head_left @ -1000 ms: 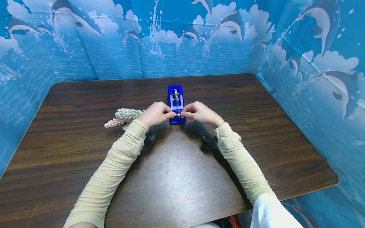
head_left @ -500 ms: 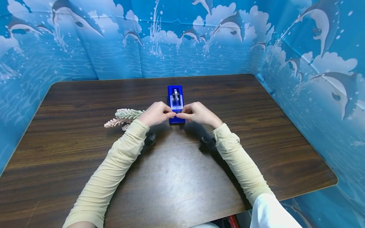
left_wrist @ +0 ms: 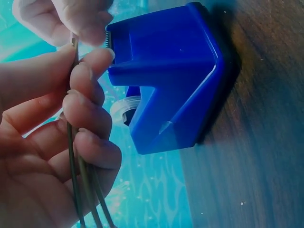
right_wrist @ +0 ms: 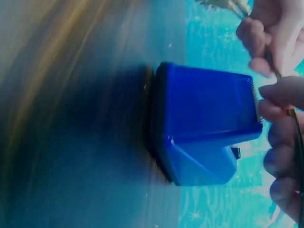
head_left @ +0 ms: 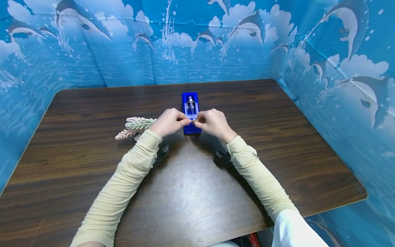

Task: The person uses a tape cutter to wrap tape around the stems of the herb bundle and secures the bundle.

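Flower stems [left_wrist: 73,175], thin and green, cross the centre of the head view between the 2 hands; 3 strands fan out toward the bottom of the left wrist view. Left hand [head_left: 169,122]: fingers curled round the stems, thumb and forefinger pinching near their upper end. Right hand [head_left: 215,124]: fingers bent, fingertips pinching the stems just beside the left hand's. Flower heads [head_left: 135,124], pale green and pink, extend left of the left hand, at centre left of the frame. Blue tape dispenser [head_left: 192,129]: upright at the frame's centre, below and between the hands, with a clear tape roll [left_wrist: 124,109] and a toothed edge [right_wrist: 256,99] near the fingertips; contact with that edge cannot be determined. Dark wood-grain table [head_left: 191,192]: bears the dispenser. Pale yellow sleeves [head_left: 123,181] cover both forearms. Blue dolphin-print backdrop [head_left: 123,65]: fills the top of the frame.
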Motion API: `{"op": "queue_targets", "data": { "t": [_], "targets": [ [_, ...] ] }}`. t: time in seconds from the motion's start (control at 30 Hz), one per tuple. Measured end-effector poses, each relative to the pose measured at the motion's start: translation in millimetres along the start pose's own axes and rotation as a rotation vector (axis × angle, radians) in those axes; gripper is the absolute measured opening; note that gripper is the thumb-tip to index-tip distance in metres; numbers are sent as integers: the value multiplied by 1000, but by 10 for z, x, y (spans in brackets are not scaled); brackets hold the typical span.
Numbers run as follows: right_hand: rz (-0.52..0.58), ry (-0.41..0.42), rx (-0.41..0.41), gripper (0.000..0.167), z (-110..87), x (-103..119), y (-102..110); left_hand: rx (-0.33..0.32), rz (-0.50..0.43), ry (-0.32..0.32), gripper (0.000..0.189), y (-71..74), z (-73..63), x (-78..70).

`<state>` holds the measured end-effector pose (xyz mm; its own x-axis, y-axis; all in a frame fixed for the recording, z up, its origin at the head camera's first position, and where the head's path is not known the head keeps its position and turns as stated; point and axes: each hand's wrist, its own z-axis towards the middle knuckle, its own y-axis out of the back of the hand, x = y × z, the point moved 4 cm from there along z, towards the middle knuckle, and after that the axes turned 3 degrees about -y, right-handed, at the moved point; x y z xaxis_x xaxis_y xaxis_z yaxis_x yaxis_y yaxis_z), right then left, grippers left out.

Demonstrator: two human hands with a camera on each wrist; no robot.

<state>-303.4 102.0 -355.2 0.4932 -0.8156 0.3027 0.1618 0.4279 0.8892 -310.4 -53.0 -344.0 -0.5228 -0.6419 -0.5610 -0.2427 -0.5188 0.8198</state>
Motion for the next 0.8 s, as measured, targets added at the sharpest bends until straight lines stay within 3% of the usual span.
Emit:
{"op": "queue_targets", "data": {
  "t": [0.23, 0.5, 0.63, 0.8],
  "targets": [
    [288, -181, 123, 13, 23, -13, -23, -12, 48, -20, 21, -21, 2, -21],
    [482, -295, 250, 15, 16, -63, -42, -10, 69, -18, 21, -38, 4, -25],
    [497, -301, 293, 17, 15, -76, -44, -9, 69, -17, 22, -54, 5, -25],
    [401, -250, 265, 16, 19, -60, -16, -48, 40, -4, 18, -80, 2, -29]
  ]
}}
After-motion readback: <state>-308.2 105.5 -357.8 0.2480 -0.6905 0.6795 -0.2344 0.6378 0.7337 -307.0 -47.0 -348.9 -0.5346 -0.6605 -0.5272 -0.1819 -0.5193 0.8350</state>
